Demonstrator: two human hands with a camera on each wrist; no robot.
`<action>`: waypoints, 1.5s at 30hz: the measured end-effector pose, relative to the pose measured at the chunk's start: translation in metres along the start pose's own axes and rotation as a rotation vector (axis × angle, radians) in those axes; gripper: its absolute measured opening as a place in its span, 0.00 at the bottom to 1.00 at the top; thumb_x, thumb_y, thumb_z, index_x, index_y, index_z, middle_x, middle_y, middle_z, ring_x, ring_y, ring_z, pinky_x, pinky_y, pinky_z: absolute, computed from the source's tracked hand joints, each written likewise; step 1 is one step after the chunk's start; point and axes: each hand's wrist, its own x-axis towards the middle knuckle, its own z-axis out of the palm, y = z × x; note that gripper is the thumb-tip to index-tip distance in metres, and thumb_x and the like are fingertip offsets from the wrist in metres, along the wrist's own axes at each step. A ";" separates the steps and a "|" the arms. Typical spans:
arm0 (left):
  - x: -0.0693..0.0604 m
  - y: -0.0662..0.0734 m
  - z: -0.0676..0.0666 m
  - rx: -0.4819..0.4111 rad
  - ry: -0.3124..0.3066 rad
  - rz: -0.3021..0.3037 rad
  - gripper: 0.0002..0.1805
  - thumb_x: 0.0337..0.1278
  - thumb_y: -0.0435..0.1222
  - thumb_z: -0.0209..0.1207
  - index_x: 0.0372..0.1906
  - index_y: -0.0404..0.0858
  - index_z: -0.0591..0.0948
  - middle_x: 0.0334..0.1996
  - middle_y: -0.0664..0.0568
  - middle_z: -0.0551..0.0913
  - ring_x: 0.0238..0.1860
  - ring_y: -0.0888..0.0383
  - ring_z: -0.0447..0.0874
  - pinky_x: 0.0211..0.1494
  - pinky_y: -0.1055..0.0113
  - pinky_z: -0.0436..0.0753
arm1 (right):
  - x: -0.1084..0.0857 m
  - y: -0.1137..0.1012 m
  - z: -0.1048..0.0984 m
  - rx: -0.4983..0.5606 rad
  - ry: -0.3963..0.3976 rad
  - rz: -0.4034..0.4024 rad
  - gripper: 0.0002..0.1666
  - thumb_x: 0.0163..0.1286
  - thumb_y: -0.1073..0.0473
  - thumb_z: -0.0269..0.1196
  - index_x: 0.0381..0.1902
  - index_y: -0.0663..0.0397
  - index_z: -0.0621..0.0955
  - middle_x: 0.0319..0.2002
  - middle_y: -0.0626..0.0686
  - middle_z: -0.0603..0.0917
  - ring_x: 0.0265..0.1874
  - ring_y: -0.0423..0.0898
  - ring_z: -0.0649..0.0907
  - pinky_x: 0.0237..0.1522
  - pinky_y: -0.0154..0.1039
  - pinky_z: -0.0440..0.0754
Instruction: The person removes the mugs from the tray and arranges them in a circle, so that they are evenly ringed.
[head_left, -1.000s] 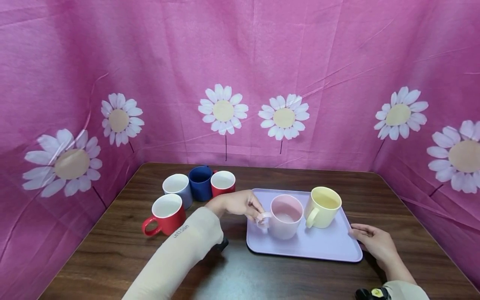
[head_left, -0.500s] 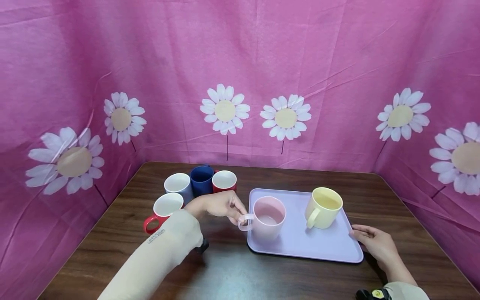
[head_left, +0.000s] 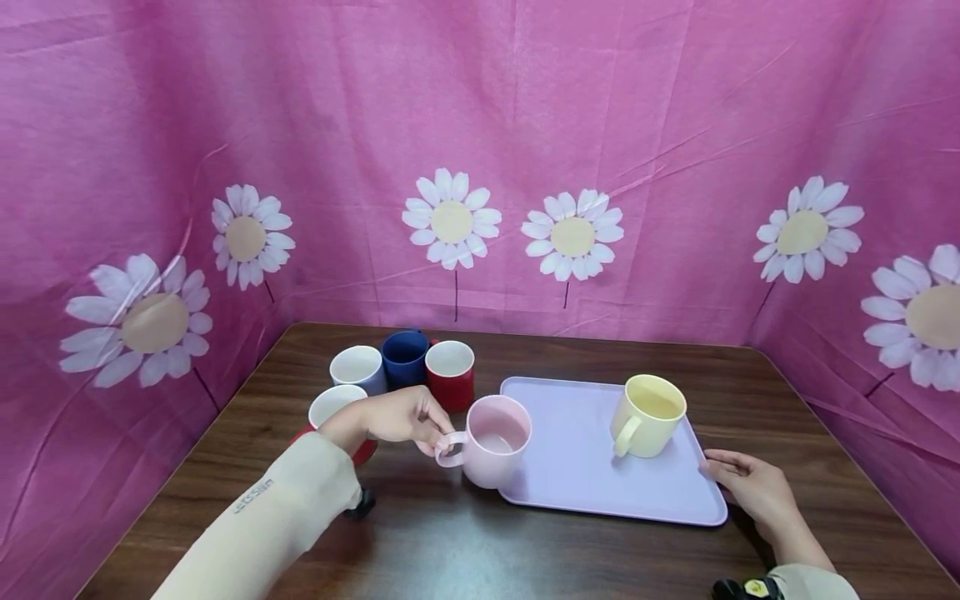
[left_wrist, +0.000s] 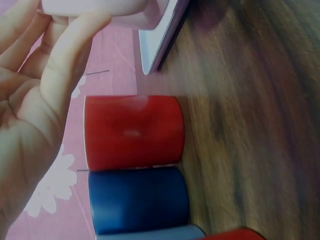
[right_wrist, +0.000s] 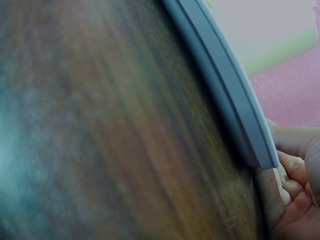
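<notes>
In the head view my left hand (head_left: 401, 418) pinches the handle of a pink mug (head_left: 487, 467), which is upright at the tray's left edge; whether its base is clear of the table cannot be told. The left wrist view shows the thumb pressed on that pink mug (left_wrist: 100, 7). My right hand (head_left: 757, 487) grips the right rim of the lilac tray (head_left: 577, 479), its thumb at the rim in the right wrist view. On the tray's right half stands a yellow mug (head_left: 645, 429), its handle towards the front left.
Left of the tray stand a red mug (head_left: 452, 390), a dark blue mug (head_left: 405, 362) and a light blue mug (head_left: 367, 379). Another red mug (head_left: 365, 452) is partly hidden behind my left wrist. A pink daisy-print cloth (head_left: 510, 292) hangs behind the wooden table (head_left: 465, 558).
The pink mug has moved left in my left hand, from over the tray to its left edge. My right hand, the tray and the yellow mug have stayed in place.
</notes>
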 end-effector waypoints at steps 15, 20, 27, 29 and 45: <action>-0.058 -0.018 0.006 0.005 0.125 0.108 0.08 0.58 0.25 0.58 0.39 0.22 0.81 0.33 0.39 0.83 0.34 0.62 0.79 0.40 0.61 0.83 | 0.000 -0.003 -0.001 0.026 0.007 -0.003 0.37 0.64 0.49 0.66 0.57 0.77 0.72 0.39 0.56 0.86 0.30 0.29 0.79 0.33 0.31 0.81; -0.071 -0.026 0.011 -0.010 0.158 0.153 0.09 0.59 0.26 0.58 0.39 0.19 0.80 0.33 0.32 0.81 0.36 0.63 0.79 0.41 0.61 0.83 | 0.000 -0.003 -0.002 0.030 0.003 -0.002 0.37 0.64 0.50 0.65 0.57 0.78 0.71 0.39 0.57 0.86 0.30 0.29 0.79 0.33 0.32 0.82; -0.090 -0.038 0.015 -0.027 0.205 0.156 0.09 0.60 0.26 0.58 0.39 0.20 0.80 0.32 0.43 0.83 0.36 0.64 0.79 0.41 0.60 0.83 | 0.000 -0.002 -0.002 0.033 -0.001 -0.006 0.37 0.65 0.50 0.65 0.57 0.78 0.71 0.39 0.57 0.86 0.30 0.29 0.79 0.33 0.32 0.82; -0.095 -0.041 0.016 -0.048 0.222 0.140 0.09 0.60 0.26 0.58 0.40 0.20 0.80 0.32 0.48 0.83 0.35 0.63 0.79 0.41 0.60 0.83 | 0.001 -0.001 -0.002 0.034 0.000 -0.004 0.37 0.64 0.50 0.65 0.57 0.78 0.71 0.39 0.57 0.86 0.30 0.29 0.79 0.33 0.32 0.82; -0.123 -0.060 0.022 -0.151 0.316 0.144 0.12 0.61 0.23 0.55 0.44 0.13 0.75 0.37 0.36 0.83 0.38 0.58 0.83 0.40 0.54 0.82 | 0.001 -0.001 0.000 0.032 -0.006 -0.005 0.37 0.64 0.50 0.65 0.57 0.77 0.71 0.39 0.56 0.86 0.31 0.29 0.79 0.33 0.32 0.81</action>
